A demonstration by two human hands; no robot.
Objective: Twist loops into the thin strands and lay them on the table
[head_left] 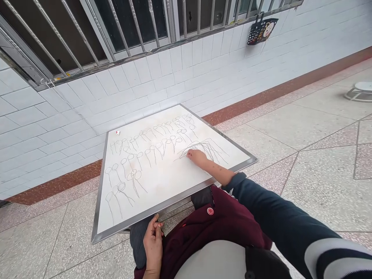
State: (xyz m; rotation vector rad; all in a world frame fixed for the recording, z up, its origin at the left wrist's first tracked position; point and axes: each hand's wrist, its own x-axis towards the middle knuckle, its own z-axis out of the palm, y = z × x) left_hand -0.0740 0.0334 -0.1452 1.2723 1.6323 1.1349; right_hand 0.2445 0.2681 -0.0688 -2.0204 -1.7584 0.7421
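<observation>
A white table point(162, 186) with a metal edge stands before me. On its right side lies a loose bundle of thin dark strands point(207, 145), like wire or thread. My right hand point(197, 158) is over the near left end of this bundle, its fingertips pinched on a strand. Across the rest of the top, several looped strands point(139, 155) lie in rows, each a round loop with a tail. Low by my lap, at the table's front edge, my left hand point(154, 240) has its fingers curled and thumb drawn in; anything between them is too small to see.
A tiny red-and-white item point(117, 133) sits at the table's far left corner. Behind the table is a white tiled wall point(136, 89) with barred windows point(128, 27). A dark patterned basket point(261, 31) hangs from the bars. A white stool point(360, 91) stands far right.
</observation>
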